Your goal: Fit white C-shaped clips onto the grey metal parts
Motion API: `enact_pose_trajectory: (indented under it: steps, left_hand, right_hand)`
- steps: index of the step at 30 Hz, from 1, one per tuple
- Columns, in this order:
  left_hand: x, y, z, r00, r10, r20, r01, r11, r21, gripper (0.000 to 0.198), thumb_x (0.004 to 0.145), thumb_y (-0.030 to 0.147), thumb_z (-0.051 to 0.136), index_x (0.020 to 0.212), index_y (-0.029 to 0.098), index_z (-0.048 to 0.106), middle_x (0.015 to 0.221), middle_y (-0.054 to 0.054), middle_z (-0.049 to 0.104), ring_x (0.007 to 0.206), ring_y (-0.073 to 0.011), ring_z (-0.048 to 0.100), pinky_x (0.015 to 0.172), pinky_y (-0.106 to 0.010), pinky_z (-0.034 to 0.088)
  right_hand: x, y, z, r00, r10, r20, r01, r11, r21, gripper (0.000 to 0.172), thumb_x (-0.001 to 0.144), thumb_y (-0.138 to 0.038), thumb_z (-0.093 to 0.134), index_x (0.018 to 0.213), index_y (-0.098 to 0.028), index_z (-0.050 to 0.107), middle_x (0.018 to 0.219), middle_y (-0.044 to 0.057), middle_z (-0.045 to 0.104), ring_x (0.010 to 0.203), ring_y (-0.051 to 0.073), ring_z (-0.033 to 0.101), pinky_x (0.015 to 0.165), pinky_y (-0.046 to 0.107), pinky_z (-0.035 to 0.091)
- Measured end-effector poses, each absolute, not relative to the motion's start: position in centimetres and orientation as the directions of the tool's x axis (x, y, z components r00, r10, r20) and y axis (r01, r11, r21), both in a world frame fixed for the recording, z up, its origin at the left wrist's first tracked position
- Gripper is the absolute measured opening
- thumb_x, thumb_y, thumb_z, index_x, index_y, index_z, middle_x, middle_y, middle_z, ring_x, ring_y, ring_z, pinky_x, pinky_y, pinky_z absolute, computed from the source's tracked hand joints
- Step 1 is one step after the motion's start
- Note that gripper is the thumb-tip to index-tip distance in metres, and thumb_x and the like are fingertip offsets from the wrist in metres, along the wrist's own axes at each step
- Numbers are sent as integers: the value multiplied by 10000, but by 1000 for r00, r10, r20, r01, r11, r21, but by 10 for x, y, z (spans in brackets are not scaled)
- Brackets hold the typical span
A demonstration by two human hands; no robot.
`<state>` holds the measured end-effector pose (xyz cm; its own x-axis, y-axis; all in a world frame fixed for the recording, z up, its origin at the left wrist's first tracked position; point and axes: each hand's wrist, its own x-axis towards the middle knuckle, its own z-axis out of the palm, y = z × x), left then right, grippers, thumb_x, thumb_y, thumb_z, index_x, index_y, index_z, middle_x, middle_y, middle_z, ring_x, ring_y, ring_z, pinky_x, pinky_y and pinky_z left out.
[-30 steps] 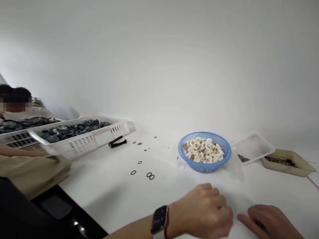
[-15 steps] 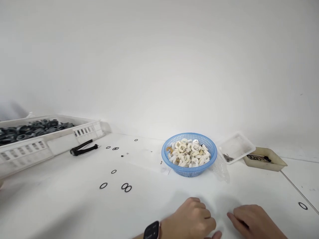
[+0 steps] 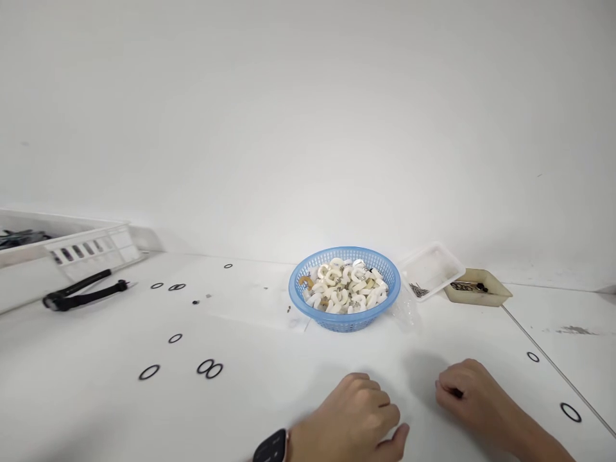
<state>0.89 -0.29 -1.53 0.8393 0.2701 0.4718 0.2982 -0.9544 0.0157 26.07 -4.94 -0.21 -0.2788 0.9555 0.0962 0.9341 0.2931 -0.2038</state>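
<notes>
My left hand, with a dark-faced watch on its wrist, rests low in the middle of the view. Its fingers are curled under and the thumb points out to the side; nothing shows in it. To its right, my right hand is closed in a loose fist, with a dark gap between thumb and fingers and no object visible. A blue plastic basket stands beyond both hands on the white table. It is filled with white and cream curved pieces, some with small metal bits.
Right of the basket are a clear plastic bag, a white tray with metal pins and a beige bin. Several black rings lie scattered. Black tongs-like tool and white crate are left.
The view has swung right, so the crate and basket sit farther left in it. My right hand has drawn its fingers closer together and lies a little farther from my left.
</notes>
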Motion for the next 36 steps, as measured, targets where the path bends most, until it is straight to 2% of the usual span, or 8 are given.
enact_pose_trajectory:
  steps: [5, 8, 11, 17, 24, 32, 36]
  left_hand:
    - [9, 0, -14, 832, 252, 495, 303, -953, -24, 390, 905, 271, 660, 577, 198, 464, 491, 35, 565, 432, -126, 507, 504, -314, 320]
    - [8, 2, -12, 821, 235, 521, 312, -948, -66, 365, 922, 271, 631, 593, 203, 486, 495, 25, 566, 438, -141, 519, 495, -324, 309]
    - [7, 5, -10, 832, 267, 485, 333, -941, -53, 361, 909, 249, 614, 583, 203, 465, 481, 26, 552, 420, -135, 497, 486, -325, 290]
    - [4, 9, -9, 872, 323, 367, 362, -931, -41, 341, 773, 142, 621, 553, 188, 364, 442, 30, 515, 376, -113, 399, 464, -336, 192]
    - [6, 10, -8, 886, 402, 233, 405, -914, 36, 373, 786, 134, 626, 574, 188, 324, 482, 26, 542, 393, -119, 382, 460, -348, 141]
    - [6, 12, -9, 876, 412, 252, 400, -911, 101, 405, 813, 127, 626, 596, 196, 290, 470, 36, 477, 392, -119, 387, 462, -343, 147]
    - [6, 9, -9, 881, 401, 251, 387, -916, 105, 397, 825, 123, 617, 611, 193, 290, 489, 38, 504, 406, -115, 396, 471, -345, 144]
  right_hand:
    - [269, -44, -2, -238, 953, 185, 933, 277, -229, 470, 920, -206, 447, 502, -207, 233, 626, -51, 121, 576, 117, 142, 512, 285, 128]
    - [271, -42, -4, -252, 950, 186, 932, 290, -218, 483, 969, -248, 425, 531, -205, 227, 602, -54, 137, 555, 114, 162, 505, 277, 139]
    - [269, -43, -7, -266, 947, 181, 933, 300, -198, 482, 979, -263, 435, 546, -207, 229, 589, -57, 152, 548, 118, 178, 510, 272, 155]
    - [258, -50, -4, -296, 942, 159, 938, 318, -136, 476, 952, -203, 443, 536, -196, 212, 593, -56, 140, 546, 118, 160, 521, 264, 159]
    - [260, -51, -2, -299, 941, 158, 937, 321, -136, 472, 956, -210, 429, 523, -201, 239, 588, -54, 149, 548, 115, 162, 525, 260, 175]
    - [265, -47, 0, -246, 961, 123, 949, 265, -171, 484, 982, -251, 428, 536, -208, 244, 581, -56, 162, 553, 122, 165, 524, 278, 153]
    - [260, -49, 3, -225, 971, 86, 956, 237, -172, 476, 987, -268, 405, 549, -211, 230, 577, -54, 184, 557, 125, 184, 538, 273, 167]
